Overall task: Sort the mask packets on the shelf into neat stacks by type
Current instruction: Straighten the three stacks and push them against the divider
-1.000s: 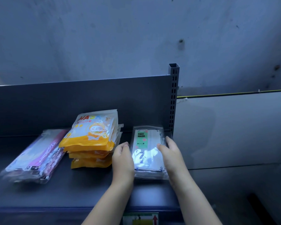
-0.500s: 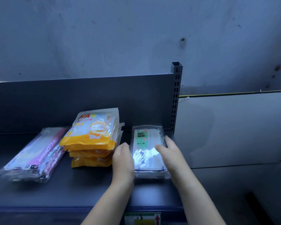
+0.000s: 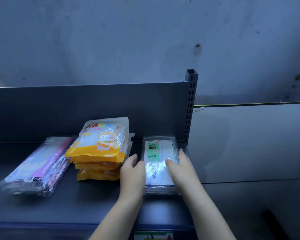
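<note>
Clear "FACE MASK" packets [image 3: 158, 163], lower right of centre on the shelf [image 3: 59, 210]: I press my left hand [image 3: 132, 174] and right hand [image 3: 181, 168], fingers spread, against the stack's sides.

Both forearms reach forward; left hand [image 3: 132, 172] and right hand [image 3: 180, 168] flat, fingers extended, palms facing inward.

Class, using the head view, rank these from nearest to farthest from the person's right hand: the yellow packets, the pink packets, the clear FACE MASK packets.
1. FACE MASK packets: touching the right hand, far right of the shelf.
2. Yellow packets: middle, beyond the left hand.
3. Pink packets: far left.
</note>
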